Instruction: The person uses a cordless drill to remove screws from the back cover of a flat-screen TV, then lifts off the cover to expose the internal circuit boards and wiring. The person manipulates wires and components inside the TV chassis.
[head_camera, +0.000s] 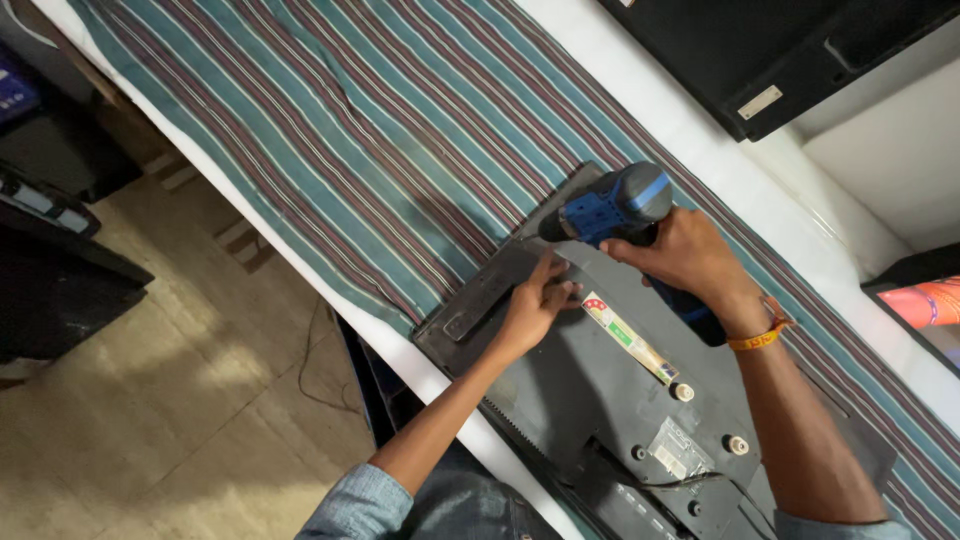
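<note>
A dark grey flat-screen set (600, 380) lies face down on a striped cloth, its back panel toward me. My right hand (690, 255) grips a blue and black cordless drill (610, 208), whose nose points at the panel's upper left corner. My left hand (535, 300) rests flat on the panel beside the drill's tip, fingers near that corner. A long colourful sticker (625, 335) and two round white connectors (684, 392) sit on the panel below my hands. An orange band circles my right wrist.
The striped teal and maroon cloth (350, 120) covers a white table whose edge (300, 265) runs diagonally. Beige tiled floor (170, 400) lies to the left with dark equipment (50, 250). Another black panel (770, 50) sits at top right, and a lit screen (925, 300) at the right edge.
</note>
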